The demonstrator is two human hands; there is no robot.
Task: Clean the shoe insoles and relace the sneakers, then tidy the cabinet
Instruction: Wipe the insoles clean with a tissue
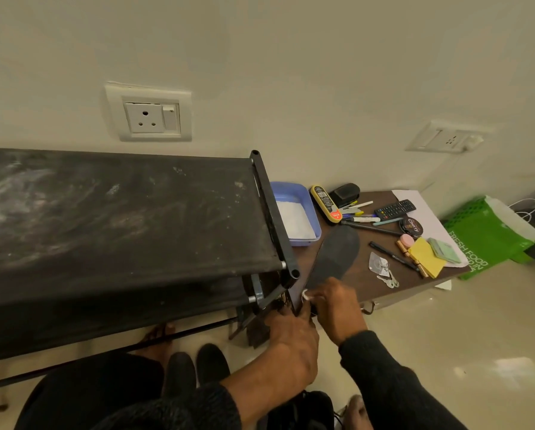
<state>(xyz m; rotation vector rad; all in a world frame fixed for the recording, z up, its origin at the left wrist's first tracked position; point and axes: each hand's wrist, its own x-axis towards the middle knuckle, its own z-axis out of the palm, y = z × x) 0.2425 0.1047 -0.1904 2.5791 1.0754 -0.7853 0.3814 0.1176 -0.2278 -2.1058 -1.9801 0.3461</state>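
A dark grey insole (336,257) is laid on the low brown table (365,274), toe end toward the wall, heel end at the table's near edge. The heel is covered by the right hand (334,308), whose fingers are curled over a small white wad (305,295), pressed against the insole; whether cloth or tissue cannot be told. The left hand (291,339) is held just beside the right, at the table's corner, fingers bent downward out of sight, so its grip cannot be told.

A black fabric shoe rack (120,218), its top dusted with pale smears, is set against the table's left side. Behind the insole a lilac tray (294,212) with white contents is seen, then a yellow-and-black brush (325,203), a black stapler (344,191), several pens (361,216), a remote control (395,209) and a round polish tin (410,227). Yellow sticky notes (426,256), a green pad (444,250) and keys (387,280) are spread to the right. A green bag (489,234) is stood on the floor beyond the table. Two dark shoes (194,367) are seen on the floor near the person's knees.
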